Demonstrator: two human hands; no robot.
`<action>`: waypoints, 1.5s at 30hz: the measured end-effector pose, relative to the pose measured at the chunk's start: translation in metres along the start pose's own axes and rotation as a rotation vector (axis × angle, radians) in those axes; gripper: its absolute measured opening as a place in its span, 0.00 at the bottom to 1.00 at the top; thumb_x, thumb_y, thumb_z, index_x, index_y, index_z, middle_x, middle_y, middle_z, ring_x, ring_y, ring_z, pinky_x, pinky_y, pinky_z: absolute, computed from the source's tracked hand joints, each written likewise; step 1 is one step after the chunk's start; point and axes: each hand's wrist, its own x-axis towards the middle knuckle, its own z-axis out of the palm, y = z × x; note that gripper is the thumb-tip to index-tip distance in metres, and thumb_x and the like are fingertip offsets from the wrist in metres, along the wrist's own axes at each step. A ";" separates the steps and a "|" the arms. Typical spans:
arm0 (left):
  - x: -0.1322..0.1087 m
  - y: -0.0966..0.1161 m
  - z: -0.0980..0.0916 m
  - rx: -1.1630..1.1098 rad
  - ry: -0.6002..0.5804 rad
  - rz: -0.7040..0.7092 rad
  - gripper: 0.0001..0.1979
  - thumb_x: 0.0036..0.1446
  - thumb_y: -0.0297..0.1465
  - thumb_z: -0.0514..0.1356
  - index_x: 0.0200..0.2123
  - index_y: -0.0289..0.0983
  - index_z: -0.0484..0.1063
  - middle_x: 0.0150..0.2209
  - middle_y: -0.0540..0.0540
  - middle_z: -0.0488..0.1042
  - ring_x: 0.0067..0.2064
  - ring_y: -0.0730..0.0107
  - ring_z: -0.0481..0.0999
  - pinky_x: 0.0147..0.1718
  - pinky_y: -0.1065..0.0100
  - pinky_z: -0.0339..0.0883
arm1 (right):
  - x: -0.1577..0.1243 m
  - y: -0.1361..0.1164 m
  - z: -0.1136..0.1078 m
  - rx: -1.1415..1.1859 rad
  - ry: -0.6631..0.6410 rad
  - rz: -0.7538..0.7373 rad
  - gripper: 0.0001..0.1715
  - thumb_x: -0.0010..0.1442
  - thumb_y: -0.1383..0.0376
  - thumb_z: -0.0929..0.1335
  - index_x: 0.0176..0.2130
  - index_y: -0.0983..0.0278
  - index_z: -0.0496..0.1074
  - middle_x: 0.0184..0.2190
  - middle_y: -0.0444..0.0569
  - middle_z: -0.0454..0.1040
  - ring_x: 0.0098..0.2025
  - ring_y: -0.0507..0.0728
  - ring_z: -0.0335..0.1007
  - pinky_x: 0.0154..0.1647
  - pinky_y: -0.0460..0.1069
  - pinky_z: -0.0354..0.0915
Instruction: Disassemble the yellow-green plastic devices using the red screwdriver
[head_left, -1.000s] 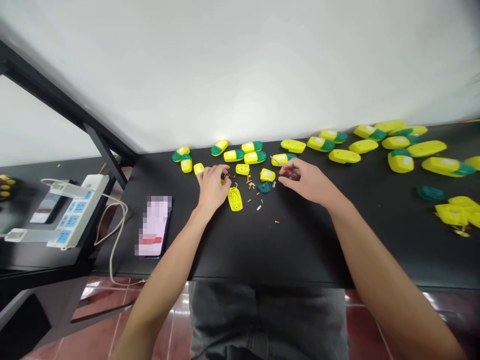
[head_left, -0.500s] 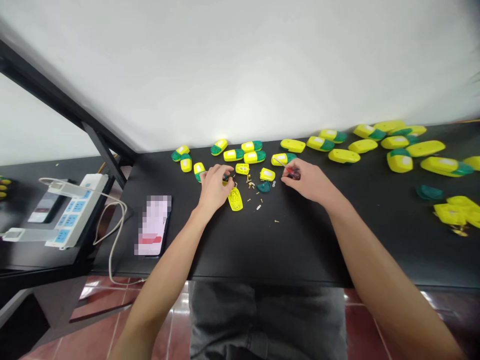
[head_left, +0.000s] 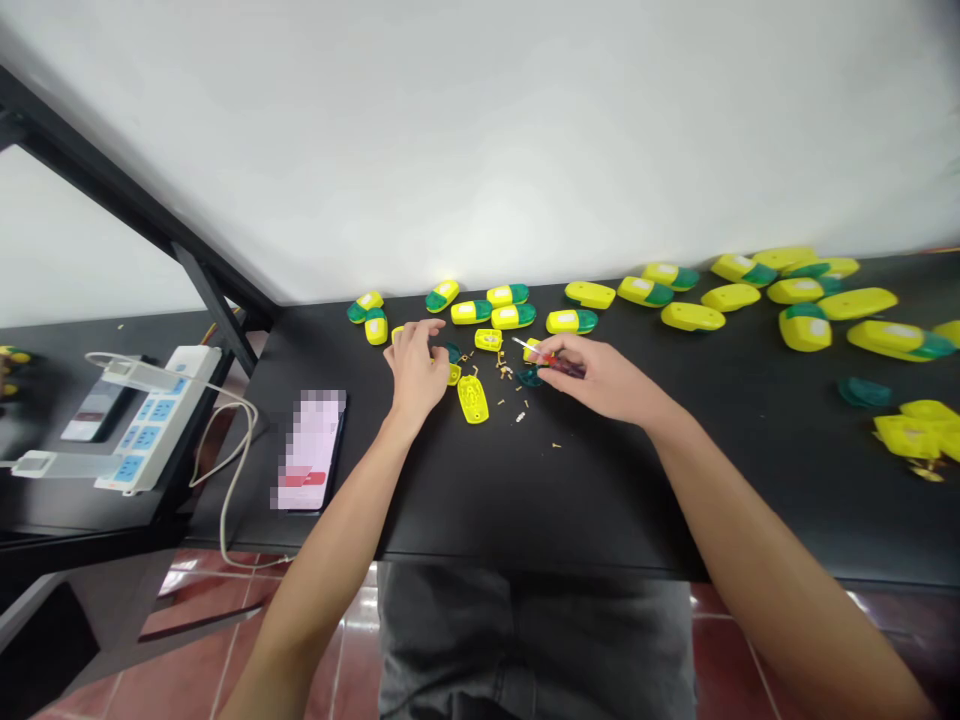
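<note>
My right hand [head_left: 589,375] grips a screwdriver [head_left: 564,367] with a red and dark handle, its metal shaft pointing left over loose parts. Under its fingertips lies a yellow casing piece [head_left: 531,350], partly hidden, beside a dark green translucent cover [head_left: 529,377]. My left hand [head_left: 418,368] hovers with fingers apart over the left side of the parts, partly covering a yellow unit [head_left: 397,333]. Right of it lie an open yellow shell [head_left: 473,399], a small yellow housing [head_left: 488,340], a green cover [head_left: 452,352] and several tiny brass-coloured screws [head_left: 504,372].
Closed yellow-and-green units [head_left: 511,316] line the back of the black table [head_left: 525,510], with more at right. Opened yellow parts [head_left: 911,435] lie far right. A phone [head_left: 313,450] lies at left, near a white cable [head_left: 244,455] and a power strip [head_left: 157,420].
My right hand has moved left with the screwdriver, bringing its shaft over the loose parts. My left hand has shifted slightly left, uncovering more of the yellow shell and green cover.
</note>
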 end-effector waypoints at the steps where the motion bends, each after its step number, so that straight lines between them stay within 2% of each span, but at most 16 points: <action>1: 0.000 0.001 0.000 -0.001 -0.021 0.003 0.21 0.57 0.18 0.54 0.50 0.41 0.73 0.51 0.44 0.77 0.55 0.58 0.75 0.57 0.53 0.60 | 0.000 -0.001 0.002 -0.020 -0.039 -0.010 0.11 0.62 0.56 0.68 0.41 0.60 0.72 0.34 0.48 0.76 0.33 0.57 0.70 0.38 0.53 0.66; 4: -0.001 0.003 0.002 0.003 -0.072 0.011 0.20 0.58 0.18 0.55 0.50 0.40 0.73 0.50 0.45 0.77 0.51 0.60 0.77 0.56 0.53 0.59 | 0.000 -0.003 0.006 -0.076 -0.098 -0.030 0.10 0.62 0.58 0.67 0.41 0.60 0.72 0.34 0.48 0.77 0.33 0.57 0.70 0.38 0.52 0.66; 9: -0.001 0.003 0.001 -0.009 -0.123 0.042 0.20 0.58 0.19 0.56 0.51 0.41 0.73 0.49 0.46 0.77 0.47 0.64 0.78 0.57 0.54 0.59 | 0.000 0.003 0.001 -0.112 -0.093 0.013 0.09 0.62 0.58 0.67 0.38 0.60 0.72 0.37 0.50 0.79 0.35 0.58 0.72 0.39 0.53 0.66; 11: 0.001 0.002 -0.001 0.000 -0.066 0.029 0.20 0.58 0.20 0.57 0.51 0.42 0.73 0.51 0.45 0.76 0.52 0.61 0.77 0.59 0.54 0.59 | 0.001 0.005 -0.003 -0.113 -0.048 0.042 0.08 0.61 0.57 0.68 0.37 0.60 0.71 0.37 0.50 0.80 0.36 0.59 0.73 0.39 0.54 0.66; 15: 0.007 -0.004 -0.006 0.056 0.073 -0.126 0.20 0.58 0.22 0.60 0.53 0.43 0.73 0.56 0.41 0.73 0.62 0.52 0.69 0.61 0.49 0.61 | 0.000 0.003 -0.007 -0.079 0.065 0.062 0.09 0.61 0.57 0.69 0.35 0.60 0.69 0.32 0.49 0.78 0.32 0.58 0.71 0.37 0.54 0.66; 18: 0.010 -0.008 -0.007 0.073 0.082 -0.178 0.20 0.58 0.23 0.60 0.54 0.43 0.73 0.59 0.39 0.71 0.65 0.48 0.65 0.61 0.46 0.62 | -0.002 -0.004 -0.005 0.043 0.033 0.063 0.14 0.64 0.53 0.68 0.37 0.60 0.69 0.33 0.48 0.77 0.28 0.54 0.69 0.33 0.52 0.66; 21: 0.011 -0.008 -0.007 0.069 0.063 -0.157 0.21 0.58 0.22 0.60 0.54 0.43 0.72 0.59 0.39 0.69 0.67 0.48 0.63 0.62 0.47 0.63 | -0.005 -0.013 -0.001 0.247 -0.166 0.081 0.19 0.68 0.48 0.66 0.40 0.61 0.67 0.43 0.52 0.79 0.26 0.50 0.70 0.23 0.48 0.65; 24: 0.010 -0.008 -0.005 0.071 0.055 -0.141 0.22 0.58 0.21 0.59 0.54 0.43 0.72 0.60 0.39 0.69 0.67 0.49 0.63 0.63 0.48 0.63 | -0.009 -0.021 0.003 0.446 -0.522 0.140 0.22 0.69 0.45 0.65 0.43 0.62 0.64 0.51 0.57 0.78 0.29 0.51 0.76 0.16 0.45 0.64; 27: 0.009 -0.009 -0.006 0.084 0.069 -0.151 0.23 0.58 0.22 0.59 0.55 0.43 0.72 0.61 0.39 0.69 0.68 0.49 0.62 0.63 0.47 0.62 | -0.013 -0.027 0.007 0.569 -0.867 0.197 0.24 0.68 0.44 0.66 0.44 0.62 0.63 0.53 0.60 0.77 0.37 0.56 0.81 0.19 0.46 0.72; 29: 0.009 -0.009 -0.006 0.071 0.083 -0.134 0.24 0.58 0.21 0.58 0.56 0.44 0.71 0.63 0.41 0.69 0.69 0.50 0.62 0.64 0.47 0.60 | -0.014 -0.029 0.008 0.586 -0.993 0.242 0.26 0.66 0.43 0.68 0.43 0.62 0.64 0.52 0.59 0.77 0.42 0.59 0.82 0.23 0.47 0.76; 30: 0.009 -0.009 -0.007 0.058 0.084 -0.119 0.24 0.58 0.21 0.57 0.56 0.45 0.71 0.63 0.42 0.69 0.68 0.51 0.62 0.64 0.47 0.59 | -0.014 -0.029 0.008 0.574 -1.013 0.269 0.27 0.65 0.43 0.69 0.43 0.62 0.65 0.51 0.58 0.78 0.43 0.60 0.83 0.24 0.48 0.77; 33: 0.008 -0.008 -0.008 0.025 0.049 -0.087 0.24 0.57 0.18 0.54 0.54 0.44 0.71 0.60 0.42 0.74 0.66 0.53 0.66 0.63 0.48 0.59 | -0.012 -0.024 0.004 0.528 -0.920 0.331 0.26 0.64 0.43 0.70 0.41 0.63 0.67 0.48 0.56 0.79 0.39 0.59 0.83 0.31 0.51 0.79; 36: 0.008 -0.008 -0.010 0.028 0.028 -0.091 0.25 0.55 0.17 0.53 0.52 0.43 0.72 0.58 0.42 0.75 0.64 0.52 0.68 0.60 0.49 0.61 | -0.009 -0.017 -0.002 0.546 -0.646 0.321 0.24 0.65 0.44 0.70 0.41 0.62 0.68 0.47 0.54 0.80 0.40 0.57 0.83 0.39 0.53 0.80; 39: 0.008 -0.010 -0.012 0.035 0.046 -0.083 0.29 0.50 0.14 0.51 0.52 0.44 0.72 0.59 0.43 0.75 0.65 0.52 0.67 0.60 0.49 0.60 | -0.005 -0.013 -0.005 0.547 -0.412 0.292 0.23 0.66 0.45 0.69 0.41 0.62 0.68 0.47 0.54 0.80 0.40 0.57 0.83 0.40 0.53 0.80; 42: 0.009 -0.014 -0.012 0.038 0.043 -0.068 0.35 0.45 0.12 0.50 0.53 0.44 0.72 0.60 0.44 0.75 0.67 0.54 0.67 0.64 0.49 0.56 | -0.006 -0.018 -0.001 0.541 -0.370 0.244 0.24 0.67 0.44 0.68 0.41 0.62 0.69 0.46 0.55 0.80 0.38 0.56 0.82 0.34 0.52 0.79; 45: 0.010 -0.015 -0.010 0.054 0.009 -0.080 0.37 0.43 0.11 0.50 0.53 0.44 0.73 0.60 0.44 0.75 0.68 0.56 0.66 0.65 0.49 0.53 | -0.009 -0.028 0.011 0.576 -0.458 0.169 0.26 0.67 0.42 0.67 0.42 0.63 0.69 0.50 0.58 0.79 0.48 0.60 0.81 0.33 0.51 0.79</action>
